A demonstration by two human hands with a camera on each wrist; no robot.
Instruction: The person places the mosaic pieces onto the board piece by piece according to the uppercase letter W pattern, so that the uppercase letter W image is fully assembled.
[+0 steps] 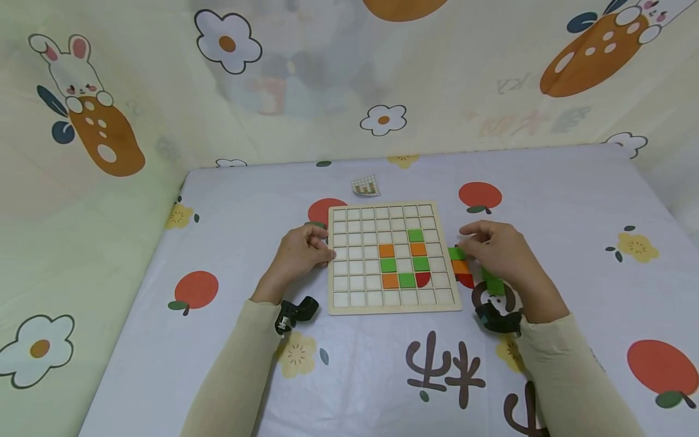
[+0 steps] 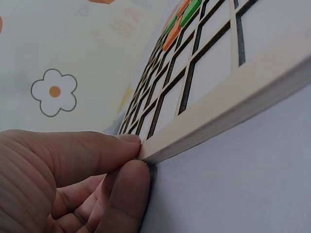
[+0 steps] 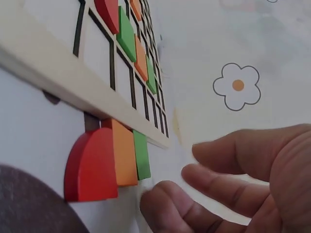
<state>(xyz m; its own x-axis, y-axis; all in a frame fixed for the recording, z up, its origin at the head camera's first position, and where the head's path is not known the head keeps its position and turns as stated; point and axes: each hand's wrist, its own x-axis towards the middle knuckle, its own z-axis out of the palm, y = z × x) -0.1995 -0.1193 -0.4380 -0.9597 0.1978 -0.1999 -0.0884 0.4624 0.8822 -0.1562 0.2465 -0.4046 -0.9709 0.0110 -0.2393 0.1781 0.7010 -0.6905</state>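
A wooden grid board [image 1: 357,312] lies flat on the table, with several green, orange and red blocks set in its cells. My left hand [image 1: 299,256] pinches the board's left edge, thumb on the rim and index finger against its side. Beyond the right edge, a green block [image 3: 142,155], an orange block [image 3: 124,155] and a red rounded block [image 3: 92,167] stand in a row. Loosely bent and holding nothing, the fingers of my right hand [image 1: 499,250] hover beside the green block. More green pieces [image 1: 494,284] lie by the right wrist, partly hidden.
Behind the board sits a small card [image 1: 365,186] printed with a grid pattern. The tablecloth [image 1: 360,370] bears fruit, flower and character prints. A patterned cloth wall [image 1: 306,115] rises at the back and sides.
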